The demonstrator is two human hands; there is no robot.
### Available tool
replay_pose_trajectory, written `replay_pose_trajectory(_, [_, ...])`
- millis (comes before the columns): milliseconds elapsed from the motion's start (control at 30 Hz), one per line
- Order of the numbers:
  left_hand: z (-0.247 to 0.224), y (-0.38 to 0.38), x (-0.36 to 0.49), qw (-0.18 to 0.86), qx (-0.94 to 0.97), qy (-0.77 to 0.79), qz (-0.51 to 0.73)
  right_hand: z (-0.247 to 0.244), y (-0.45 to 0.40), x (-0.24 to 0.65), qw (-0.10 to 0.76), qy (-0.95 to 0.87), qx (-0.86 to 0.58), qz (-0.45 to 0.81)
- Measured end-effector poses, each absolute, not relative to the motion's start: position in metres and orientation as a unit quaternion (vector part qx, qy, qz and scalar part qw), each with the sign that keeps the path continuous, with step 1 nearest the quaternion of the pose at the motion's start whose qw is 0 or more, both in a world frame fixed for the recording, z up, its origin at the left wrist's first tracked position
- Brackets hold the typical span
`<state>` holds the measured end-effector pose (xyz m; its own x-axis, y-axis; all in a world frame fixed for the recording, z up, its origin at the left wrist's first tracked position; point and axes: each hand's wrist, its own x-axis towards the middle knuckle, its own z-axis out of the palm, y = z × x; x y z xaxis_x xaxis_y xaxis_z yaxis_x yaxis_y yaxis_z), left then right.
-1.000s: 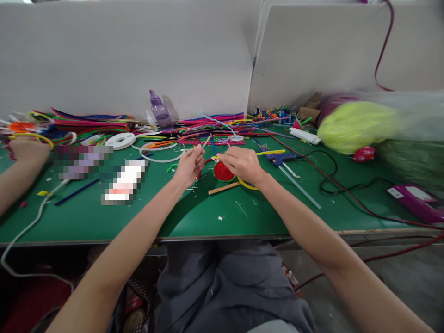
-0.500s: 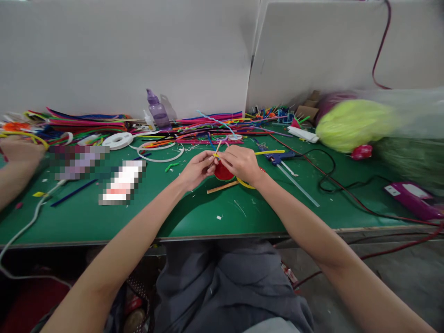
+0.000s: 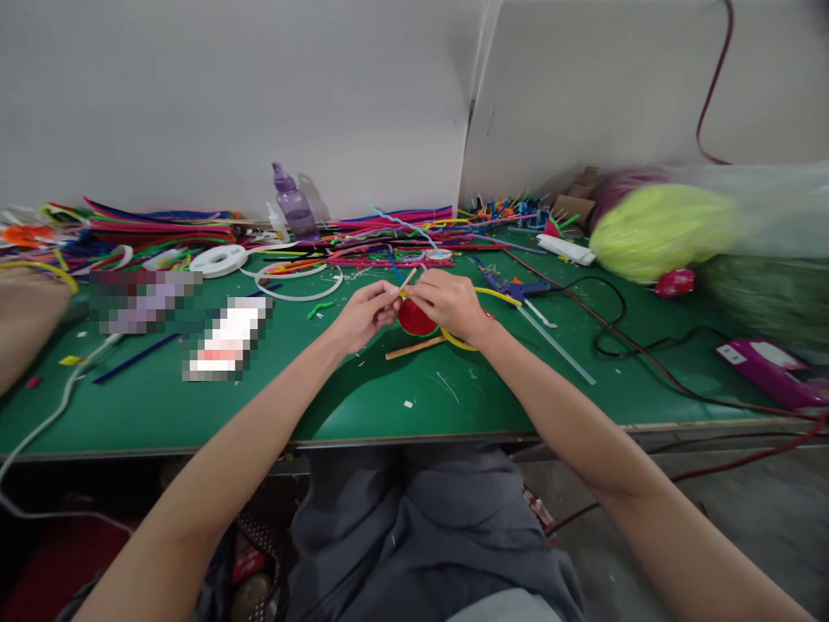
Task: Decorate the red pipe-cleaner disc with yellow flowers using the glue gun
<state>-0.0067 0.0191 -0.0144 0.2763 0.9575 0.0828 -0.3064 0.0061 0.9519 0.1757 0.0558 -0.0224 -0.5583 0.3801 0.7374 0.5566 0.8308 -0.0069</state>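
Over the middle of the table, my left hand (image 3: 363, 318) is closed in a pinch on a thin wooden stick (image 3: 409, 278), whose tip pokes up between my hands. My right hand (image 3: 450, 302) is closed against it, fingers pinching a yellow pipe cleaner (image 3: 500, 296) where it meets the stick. The pipe cleaner's free end trails out to the right. Below my fingers is a red round piece (image 3: 418, 320) with a green edge, partly hidden. A light brown stick (image 3: 413, 348) and a yellow loop (image 3: 458, 343) lie beside it, partly under my right hand.
A blue glue gun (image 3: 518, 289) with a clear glue stick (image 3: 560, 350) lies to the right. Pipe cleaners (image 3: 382, 226) and a purple bottle (image 3: 296, 207) line the back. White ribbon rolls (image 3: 218, 260) and a blurred-out phone (image 3: 228, 339) lie left. A co-worker's hand (image 3: 29, 315) is far left.
The free end of the yellow pipe cleaner has gone from straight to curving downward. My hands barely shift at the stick. The co-worker's hand has moved slightly left.
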Motion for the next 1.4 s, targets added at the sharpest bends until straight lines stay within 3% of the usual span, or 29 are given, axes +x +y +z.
replay_pose_trajectory(133, [-0.011,0.019,-0.01,0.603,0.524,0.347,0.491,-0.016,0.06,0.179,0.4,-0.874,-0.257,0.098])
replay_pose_trajectory(267, [-0.009,0.018,-0.012,0.593,0.549,0.349,0.474,-0.002,0.064,0.189,0.308,-0.83,-0.276,0.374])
replay_pose_trajectory(367, [-0.009,0.017,-0.013,0.605,0.56,0.347,0.448,0.006,0.064,0.195,0.295,-0.805,-0.287,0.427])
replay_pose_trajectory(567, [-0.006,0.014,-0.015,0.592,0.608,0.376,0.372,0.009,0.061,0.191,0.356,-0.824,-0.299,0.325])
replay_pose_trajectory(833, [-0.011,0.017,-0.017,0.451,0.709,0.446,0.309,0.003,0.053,0.182,0.365,-0.89,-0.262,0.075])
replay_pose_trajectory(1033, [-0.014,0.02,-0.016,0.446,0.662,0.459,0.39,0.001,0.044,0.176,0.341,-0.909,-0.223,-0.085])
replay_pose_trajectory(1400, [-0.009,0.019,-0.014,0.516,0.552,0.376,0.537,-0.001,0.046,0.18,0.356,-0.903,-0.222,-0.093])
